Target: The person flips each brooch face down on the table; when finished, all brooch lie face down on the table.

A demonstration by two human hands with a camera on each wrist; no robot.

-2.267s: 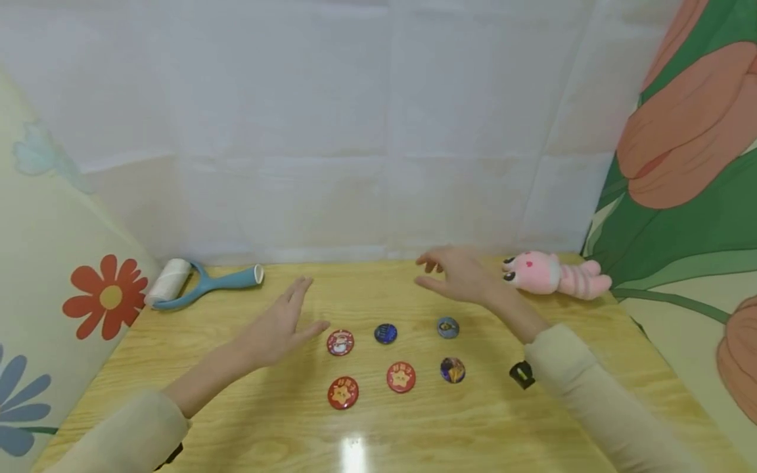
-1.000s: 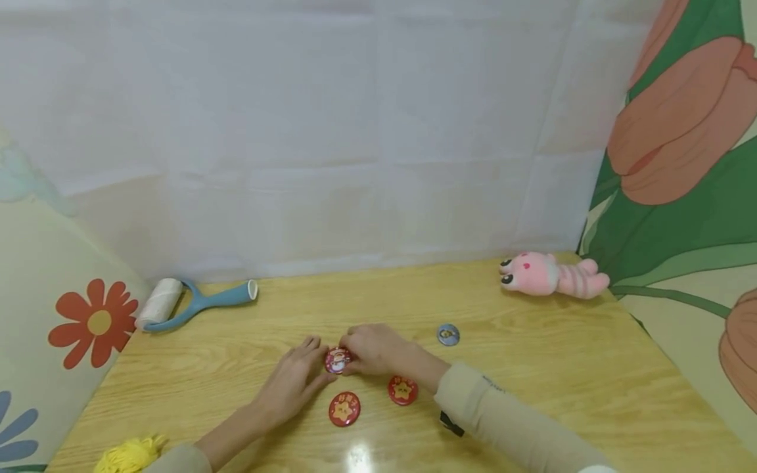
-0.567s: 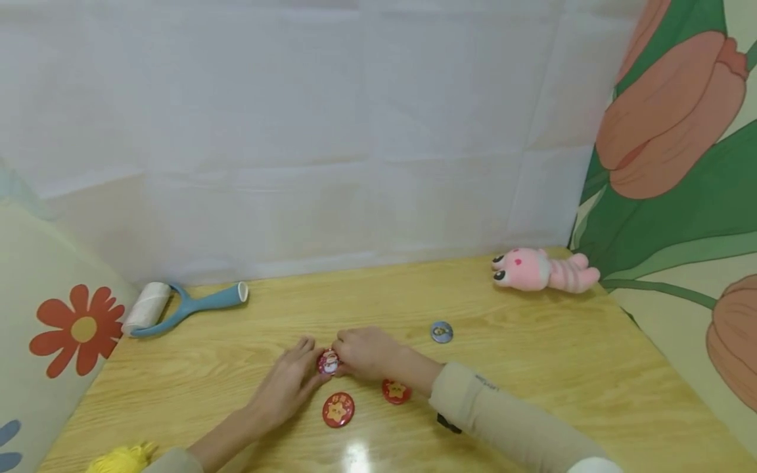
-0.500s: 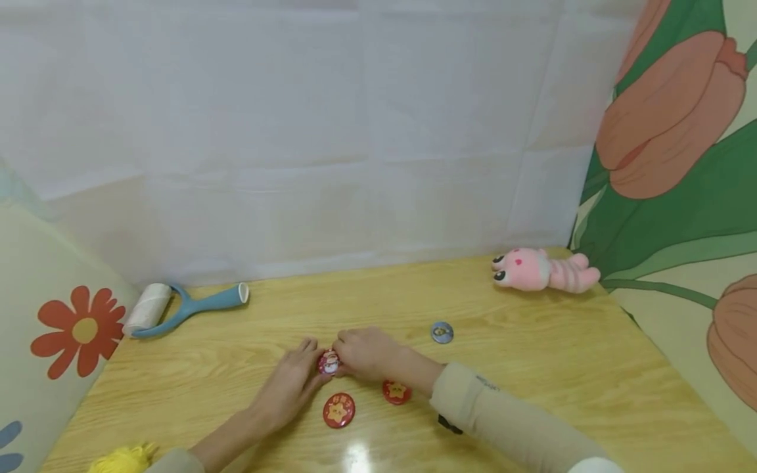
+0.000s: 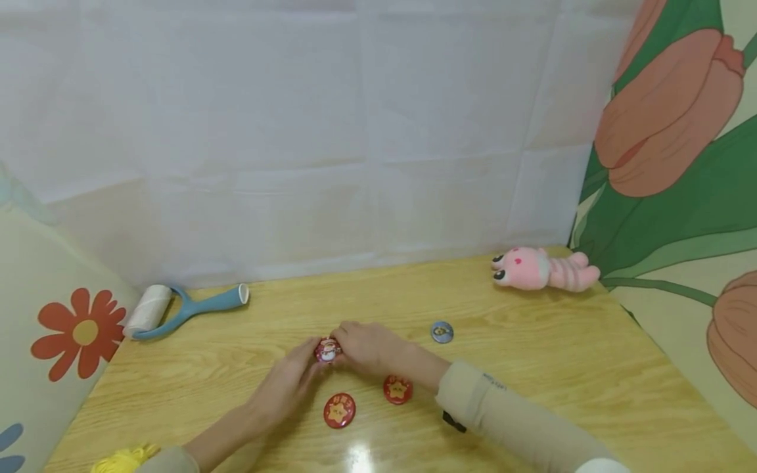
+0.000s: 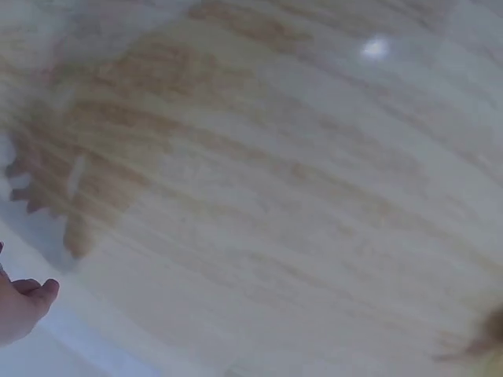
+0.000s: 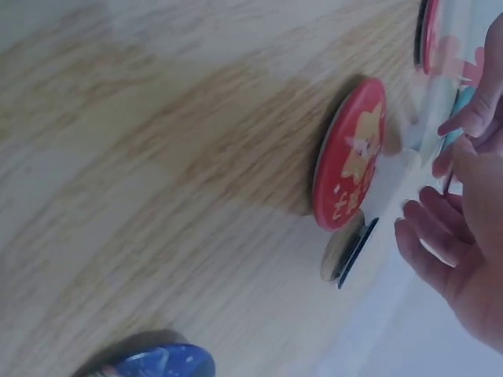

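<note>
In the head view, both hands meet at a round red-rimmed button badge (image 5: pixel 328 350) with a white cartoon figure. My left hand (image 5: pixel 286 386) grips its left edge, and my right hand (image 5: pixel 368 348) pinches its right edge. The right wrist view shows the right hand (image 7: pixel 464 243) with thumb and finger together on a thin edge, just above the table. Two red star badges (image 5: pixel 340 410) (image 5: pixel 398 389) lie nearer the person, and a grey-blue badge (image 5: pixel 441 332) lies to the right. A dark-blue badge (image 7: pixel 165 363) shows in the right wrist view; the right arm hides it from the head view.
A blue-handled lint roller (image 5: pixel 204 303) lies at the table's back left. The pink plush toy (image 5: pixel 541 269) rests at the back right. Yellow yarn (image 5: pixel 125 460) sits at the front left. A white cloth (image 5: pixel 296 144) hangs behind the wooden table (image 5: pixel 532 368).
Earlier the hands were raised apart over the badges; they came together on the red-rimmed one. Over the last half second, that badge has tilted and risen slightly between them.
</note>
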